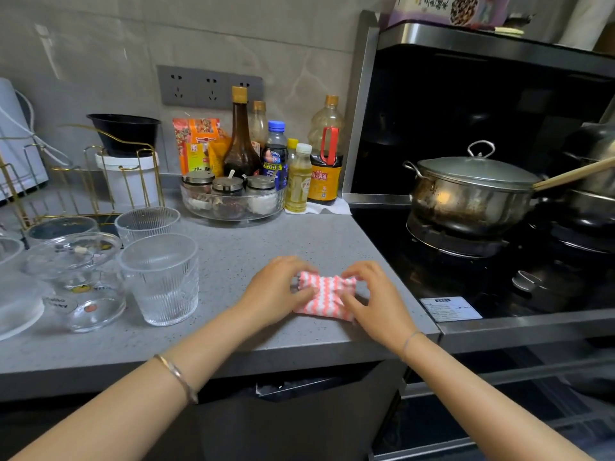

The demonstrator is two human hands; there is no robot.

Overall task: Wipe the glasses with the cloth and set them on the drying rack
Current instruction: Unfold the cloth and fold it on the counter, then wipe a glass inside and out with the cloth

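Cloth [324,294] is pinched in the curled fingers of the left hand [276,291] and right hand [371,299], at the counter's [249,234] front edge. The ribbed glasses [163,281], stood by the left edge before the gold drying rack [100,184], are hard, breakable and maybe wet, so the sides should be gripped firmly.

The dark soy sauce bottle [324,176] bears an orange label reading 海天酱油. Print on the stove's white sticker [451,308] and on the purple box [432,10] is too blurred to read.
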